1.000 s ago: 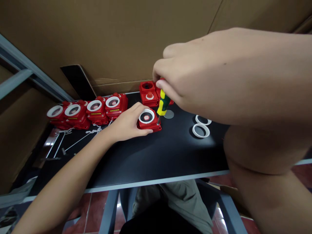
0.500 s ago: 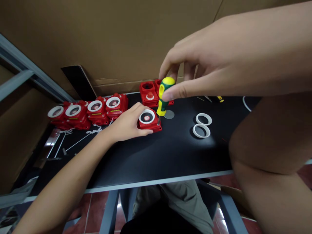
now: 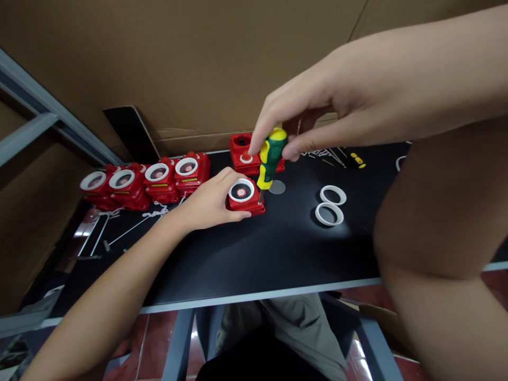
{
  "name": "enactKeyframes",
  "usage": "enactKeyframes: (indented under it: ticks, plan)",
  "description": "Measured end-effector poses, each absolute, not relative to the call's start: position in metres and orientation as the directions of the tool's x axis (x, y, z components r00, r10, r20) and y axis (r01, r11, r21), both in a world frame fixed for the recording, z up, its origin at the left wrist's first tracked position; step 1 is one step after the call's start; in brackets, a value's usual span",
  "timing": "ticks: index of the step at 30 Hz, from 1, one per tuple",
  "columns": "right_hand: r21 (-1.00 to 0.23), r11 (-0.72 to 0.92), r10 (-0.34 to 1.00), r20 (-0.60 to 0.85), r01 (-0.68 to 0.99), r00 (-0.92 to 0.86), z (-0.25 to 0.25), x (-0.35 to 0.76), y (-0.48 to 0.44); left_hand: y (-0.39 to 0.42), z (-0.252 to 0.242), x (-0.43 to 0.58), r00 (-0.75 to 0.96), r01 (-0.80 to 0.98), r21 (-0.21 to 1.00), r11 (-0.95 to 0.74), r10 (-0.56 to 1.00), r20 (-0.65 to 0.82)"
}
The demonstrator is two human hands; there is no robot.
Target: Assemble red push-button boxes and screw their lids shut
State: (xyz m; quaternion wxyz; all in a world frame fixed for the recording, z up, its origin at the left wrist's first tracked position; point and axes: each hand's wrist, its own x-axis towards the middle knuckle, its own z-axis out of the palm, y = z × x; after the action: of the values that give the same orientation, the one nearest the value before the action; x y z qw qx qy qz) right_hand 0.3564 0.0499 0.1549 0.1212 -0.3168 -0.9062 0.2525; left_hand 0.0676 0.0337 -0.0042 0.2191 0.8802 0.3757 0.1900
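My left hand (image 3: 214, 198) is wrapped around the back and left side of a red alarm-like housing (image 3: 254, 206) with a white ring round its dark round front. Its thumb lies along the near side, pressing the housing to the table. Above it, my right hand (image 3: 301, 116) has a green and yellow screwdriver (image 3: 272, 156) between thumb and fingers. The screwdriver stands nearly upright, leaning slightly right at the top. Its tip meets the housing's right corner; the screw there is too small to make out. A grey disc (image 3: 277, 187) lies just behind the screwdriver.
Several similar red units (image 3: 156, 182) with white rings stand in a row at left. More red housings (image 3: 243, 153) sit behind. Two white rings (image 3: 332, 195) lie at right, near loose screws and a yellow-black tool (image 3: 357, 160). A cardboard wall (image 3: 190, 69) closes the back.
My right hand's fingers have shifted and spread around the screwdriver handle, which has turned and tilts a little more to the right. My left hand keeps its hold on the red housing.
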Motion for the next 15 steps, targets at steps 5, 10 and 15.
enactKeyframes:
  ticks: [5, 10, 15]
  plan:
    - [-0.447, 0.669, 0.642, -0.057, 0.595, -0.765, 0.181, 0.339, 0.044, 0.035, -0.004, 0.068, 0.65, 0.573, 0.531, -0.624, 0.741, 0.171]
    - [-0.43, 0.735, 0.576, -0.012, 0.524, -0.818, 0.174, 0.338, 0.049, 0.036, -0.005, 0.068, 0.637, 0.575, 0.55, -0.605, 0.753, 0.163]
    - [-0.515, 0.679, 0.603, -0.017, 0.524, -0.798, 0.169, 0.34, 0.051, 0.037, -0.008, 0.068, 0.639, 0.56, 0.563, -0.608, 0.749, 0.174]
